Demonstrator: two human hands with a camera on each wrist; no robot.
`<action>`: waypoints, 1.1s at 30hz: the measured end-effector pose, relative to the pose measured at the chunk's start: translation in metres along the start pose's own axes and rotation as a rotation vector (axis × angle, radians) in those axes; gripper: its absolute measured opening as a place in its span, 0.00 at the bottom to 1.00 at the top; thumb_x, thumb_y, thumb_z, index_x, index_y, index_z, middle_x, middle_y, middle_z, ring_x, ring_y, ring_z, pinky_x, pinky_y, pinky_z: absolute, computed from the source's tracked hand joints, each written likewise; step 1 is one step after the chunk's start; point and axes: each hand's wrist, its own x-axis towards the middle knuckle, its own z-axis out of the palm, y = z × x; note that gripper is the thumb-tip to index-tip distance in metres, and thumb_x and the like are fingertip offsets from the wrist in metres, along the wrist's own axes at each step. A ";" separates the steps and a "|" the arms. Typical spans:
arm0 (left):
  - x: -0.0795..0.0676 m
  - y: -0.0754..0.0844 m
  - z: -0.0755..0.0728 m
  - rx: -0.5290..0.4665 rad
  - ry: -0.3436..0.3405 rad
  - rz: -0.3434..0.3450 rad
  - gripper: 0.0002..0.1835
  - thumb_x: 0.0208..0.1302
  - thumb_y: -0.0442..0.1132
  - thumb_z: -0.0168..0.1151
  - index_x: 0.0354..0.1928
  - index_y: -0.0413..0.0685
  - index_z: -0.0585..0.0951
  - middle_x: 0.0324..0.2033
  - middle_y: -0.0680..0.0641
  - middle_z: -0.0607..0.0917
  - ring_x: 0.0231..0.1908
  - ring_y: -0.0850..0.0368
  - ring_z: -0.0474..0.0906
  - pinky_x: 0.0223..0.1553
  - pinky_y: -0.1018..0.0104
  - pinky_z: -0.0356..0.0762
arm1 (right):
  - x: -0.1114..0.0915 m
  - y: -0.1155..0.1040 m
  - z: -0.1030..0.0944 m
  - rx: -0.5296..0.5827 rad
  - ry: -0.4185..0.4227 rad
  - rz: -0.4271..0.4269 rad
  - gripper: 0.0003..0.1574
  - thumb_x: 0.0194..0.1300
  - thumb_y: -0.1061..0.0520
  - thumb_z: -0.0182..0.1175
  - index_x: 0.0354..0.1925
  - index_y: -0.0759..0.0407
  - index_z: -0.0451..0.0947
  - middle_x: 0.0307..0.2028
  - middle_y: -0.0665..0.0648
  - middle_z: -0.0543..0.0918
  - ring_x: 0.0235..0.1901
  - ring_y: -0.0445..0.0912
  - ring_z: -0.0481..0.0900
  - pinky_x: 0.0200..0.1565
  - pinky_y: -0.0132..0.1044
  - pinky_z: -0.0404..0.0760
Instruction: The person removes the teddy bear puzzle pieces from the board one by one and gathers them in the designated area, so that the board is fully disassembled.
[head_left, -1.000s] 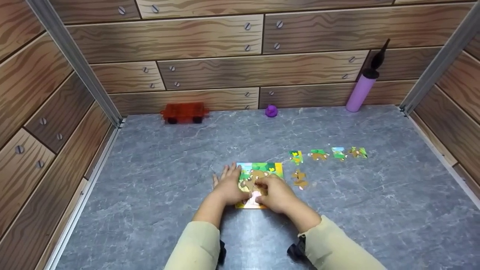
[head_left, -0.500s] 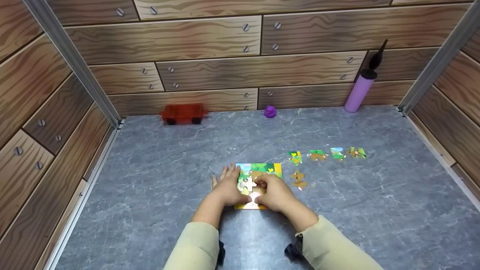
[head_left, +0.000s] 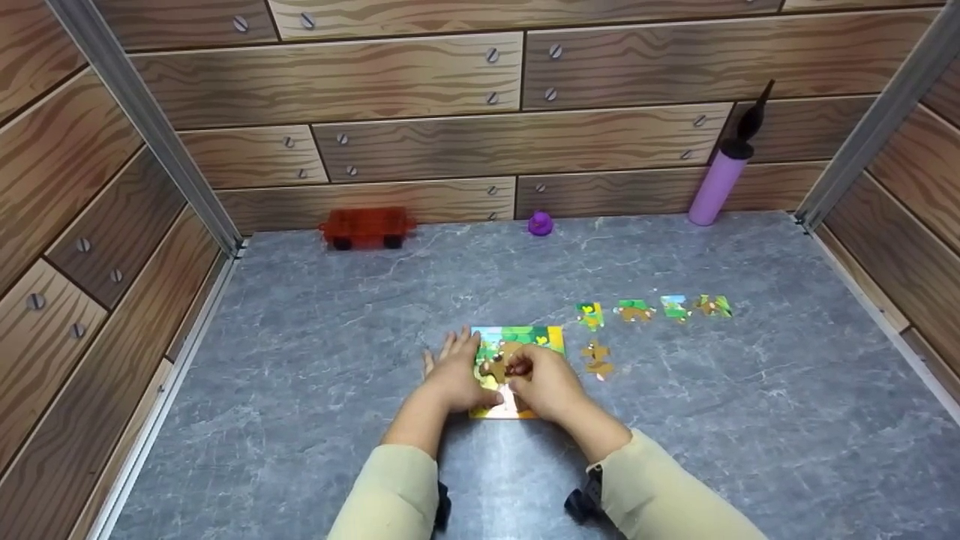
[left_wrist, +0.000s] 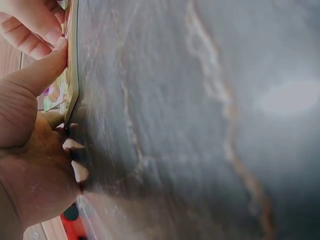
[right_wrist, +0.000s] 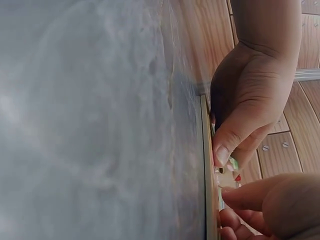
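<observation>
In the head view a picture puzzle board (head_left: 551,336) with a bear scene lies flat on the grey table. My left hand (head_left: 454,376) rests along its left edge, fingers spread and thumb lying on the board's lower part; the left wrist view shows that thumb (left_wrist: 47,67) close up. Over the board's right half, my right hand (head_left: 553,384) pinches a brown puzzle piece (head_left: 493,368) between curled fingertips. The piece is low over the middle of the picture; whether it sits flat is unclear. My right hand's fingers cover the lower right of the picture.
Several loose puzzle pieces lie right of the board: one brown piece (head_left: 598,359) beside it, others in a row, such as a green-yellow piece (head_left: 590,316). Along the back wall stand a red toy wagon (head_left: 367,227), a purple duck (head_left: 540,223) and a purple pump (head_left: 720,184).
The brown piece looked pale half a second ago and shows brown again now. My right fingertips have shifted slightly with it. My left hand keeps its place on the board.
</observation>
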 end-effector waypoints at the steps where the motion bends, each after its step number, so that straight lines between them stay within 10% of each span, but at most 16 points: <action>1: 0.000 0.000 0.000 -0.003 0.000 0.000 0.61 0.55 0.53 0.83 0.84 0.44 0.56 0.84 0.42 0.50 0.83 0.40 0.39 0.77 0.31 0.25 | 0.001 0.000 0.001 0.005 0.002 0.004 0.10 0.61 0.70 0.70 0.40 0.60 0.84 0.34 0.52 0.84 0.35 0.45 0.82 0.43 0.45 0.86; 33: 0.000 0.000 0.002 -0.009 0.003 -0.017 0.61 0.55 0.53 0.83 0.84 0.46 0.57 0.84 0.43 0.49 0.83 0.41 0.38 0.77 0.32 0.24 | 0.005 0.011 -0.023 0.054 0.110 0.021 0.09 0.65 0.71 0.69 0.42 0.64 0.91 0.35 0.57 0.90 0.34 0.47 0.86 0.40 0.46 0.87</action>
